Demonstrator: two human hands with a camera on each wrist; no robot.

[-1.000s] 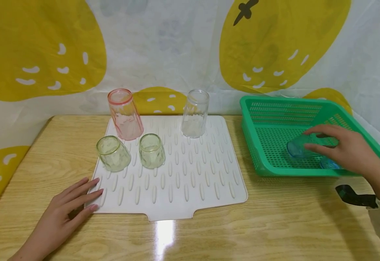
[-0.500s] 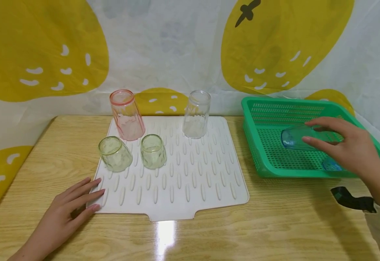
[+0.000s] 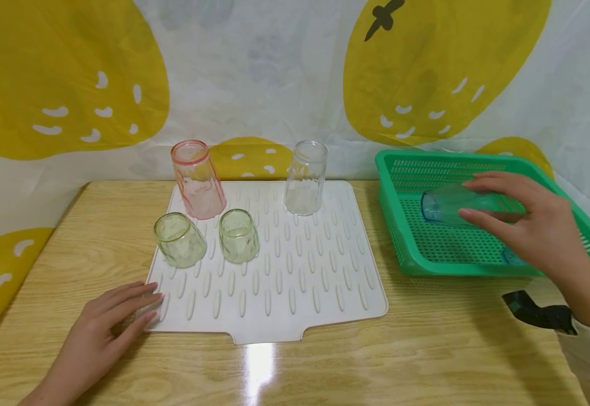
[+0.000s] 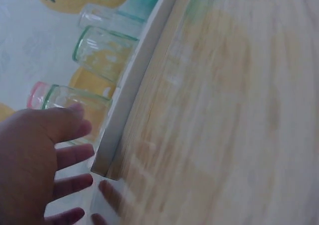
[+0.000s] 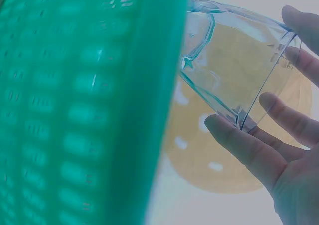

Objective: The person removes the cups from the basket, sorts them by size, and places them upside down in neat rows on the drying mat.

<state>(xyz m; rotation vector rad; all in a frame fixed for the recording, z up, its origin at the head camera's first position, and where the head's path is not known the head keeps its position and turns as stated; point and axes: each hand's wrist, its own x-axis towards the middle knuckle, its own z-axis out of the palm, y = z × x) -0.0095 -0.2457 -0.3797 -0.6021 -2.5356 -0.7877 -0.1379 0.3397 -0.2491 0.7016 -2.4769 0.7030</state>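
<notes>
My right hand [image 3: 533, 220] grips a clear bluish drinking glass [image 3: 444, 206] by one end, thumb and fingers on opposite sides. The glass lies nearly level over the green basket [image 3: 411, 265], its darker blue end pointing left. Another blue glass [image 3: 513, 256] is in the basket, partly behind the hand. My left hand [image 3: 107, 324] is at the front left corner of the white ribbed mat [image 3: 264, 332], fingers extended and holding nothing. On the mat stand a pink glass [image 3: 198, 186], a tall clear glass [image 3: 305, 180] and two short green glasses, one left [image 3: 180, 242], one right [image 3: 239, 239].
The wooden table [image 3: 325, 366] carries the mat and, to its right, the basket with its raised rim. Behind them hangs a white cloth [image 3: 254, 73] with yellow fruit shapes. A black strap [image 3: 538, 313] sticks out by the right sleeve.
My right hand has raised the blue glass from the basket floor and shifted it a little to the left and away. The left hand's fingers have moved slightly, staying by the mat corner.
</notes>
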